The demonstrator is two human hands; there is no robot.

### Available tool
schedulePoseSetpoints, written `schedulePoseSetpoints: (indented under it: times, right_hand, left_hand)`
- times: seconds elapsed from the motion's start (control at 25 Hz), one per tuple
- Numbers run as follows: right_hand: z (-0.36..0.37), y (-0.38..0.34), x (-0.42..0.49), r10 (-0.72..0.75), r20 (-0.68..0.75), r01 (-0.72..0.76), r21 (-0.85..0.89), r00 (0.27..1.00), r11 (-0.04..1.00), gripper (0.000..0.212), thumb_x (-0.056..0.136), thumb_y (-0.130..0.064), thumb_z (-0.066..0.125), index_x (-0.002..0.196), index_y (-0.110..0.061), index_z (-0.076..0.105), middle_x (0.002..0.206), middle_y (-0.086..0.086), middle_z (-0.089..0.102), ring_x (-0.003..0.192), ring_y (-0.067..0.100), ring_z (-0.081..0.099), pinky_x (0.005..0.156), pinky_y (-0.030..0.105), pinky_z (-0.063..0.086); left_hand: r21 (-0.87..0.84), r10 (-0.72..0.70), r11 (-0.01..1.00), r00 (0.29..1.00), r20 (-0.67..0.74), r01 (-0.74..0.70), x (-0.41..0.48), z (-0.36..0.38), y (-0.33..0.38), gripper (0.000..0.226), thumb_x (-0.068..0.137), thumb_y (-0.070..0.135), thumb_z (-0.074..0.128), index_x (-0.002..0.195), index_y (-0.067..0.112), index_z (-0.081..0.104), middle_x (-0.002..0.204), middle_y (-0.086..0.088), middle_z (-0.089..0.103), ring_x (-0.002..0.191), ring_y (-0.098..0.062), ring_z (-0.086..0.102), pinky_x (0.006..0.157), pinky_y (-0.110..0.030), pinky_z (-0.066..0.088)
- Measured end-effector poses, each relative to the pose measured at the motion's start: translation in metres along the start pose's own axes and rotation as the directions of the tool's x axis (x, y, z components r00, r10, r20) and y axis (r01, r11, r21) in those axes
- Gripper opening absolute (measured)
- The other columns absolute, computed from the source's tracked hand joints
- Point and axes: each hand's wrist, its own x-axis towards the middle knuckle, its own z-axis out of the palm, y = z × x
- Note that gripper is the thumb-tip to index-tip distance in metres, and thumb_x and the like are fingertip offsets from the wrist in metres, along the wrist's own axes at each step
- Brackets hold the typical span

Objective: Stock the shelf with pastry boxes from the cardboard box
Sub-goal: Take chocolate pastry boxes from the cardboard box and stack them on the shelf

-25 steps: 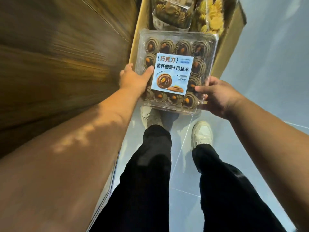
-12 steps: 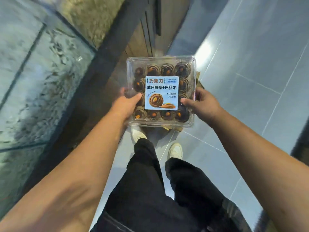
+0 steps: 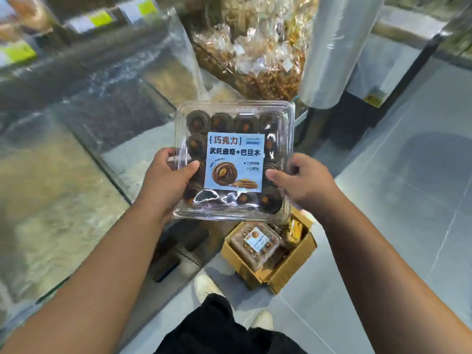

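Observation:
A clear plastic pastry box (image 3: 233, 129) of chocolate cookies with a light blue label is held up in front of me. My left hand (image 3: 167, 176) grips its left edge, thumb on the lid. My right hand (image 3: 305, 181) grips its right edge, thumb on top too. Below it on the floor stands the open cardboard box (image 3: 291, 268), with another labelled pastry box (image 3: 256, 242) and a pack of yellow pastries (image 3: 295, 229) inside. The shelf (image 3: 84, 134) runs along my left, its surface glassy and blurred.
Bags of wrapped snacks (image 3: 255, 44) pile up behind the held box. A roll of clear plastic film (image 3: 332, 52) stands beside them. Yellow-green price tags (image 3: 99, 19) line the upper shelf at top left. Grey tiled floor (image 3: 408, 200) spreads to the right; my feet are below.
I have straightened up and lifted the pastry box higher, away from the cardboard box. The view swung from the floor up to the shelf and snack bags. Both hands keep their grip.

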Motion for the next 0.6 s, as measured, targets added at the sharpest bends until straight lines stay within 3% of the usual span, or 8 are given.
schedulePoseSetpoints:
  times: [0.16,0.28,0.44,0.6]
  right_hand:
    - [0.01,-0.076,-0.007,-0.136,0.056,0.134,0.035,0.989,0.99,0.045,0.083,-0.047,0.069,0.073,-0.011,0.045,0.066,0.005,0.048,0.062,0.021,0.046,0.056,0.033,0.033]
    - [0.028,-0.134,-0.014,-0.231,0.097,0.232,0.007,0.968,0.973,0.046,0.084,-0.049,0.068,0.082,-0.007,0.051,0.07,0.008,0.056,0.063,0.024,0.053,0.055,0.033,0.037]
    - [0.06,-0.22,-0.034,-0.394,0.135,0.412,-0.152,0.909,0.898,0.044,0.086,-0.053,0.062,0.073,-0.017,0.041,0.069,0.0,0.05,0.064,0.017,0.048,0.051,0.031,0.027]
    - [0.112,-0.305,-0.054,-0.49,0.139,0.51,-0.216,0.86,0.833,0.043,0.088,-0.052,0.06,0.071,-0.018,0.041,0.071,0.0,0.053,0.065,0.015,0.05,0.05,0.029,0.027]
  left_hand:
    - [-0.074,0.107,0.99,0.986,-0.128,-0.117,-0.021,-0.074,0.045,0.033,0.088,0.008,0.067,0.116,0.018,0.052,0.092,0.0,0.069,0.066,-0.003,0.067,0.059,-0.024,0.051]
    - [-0.059,0.167,0.981,0.956,-0.24,-0.186,-0.03,-0.131,0.066,0.03,0.086,0.008,0.069,0.109,0.019,0.054,0.097,-0.003,0.07,0.076,-0.009,0.065,0.064,-0.023,0.047]
    - [-0.004,0.247,0.962,0.883,-0.4,-0.271,-0.041,-0.215,0.087,0.027,0.087,0.012,0.068,0.109,0.019,0.054,0.087,0.004,0.065,0.071,-0.007,0.06,0.049,-0.011,0.043]
    - [0.098,0.297,0.953,0.812,-0.502,-0.288,-0.038,-0.309,0.087,0.026,0.084,0.025,0.07,0.104,0.029,0.053,0.091,0.004,0.069,0.086,-0.021,0.066,0.075,-0.035,0.053]
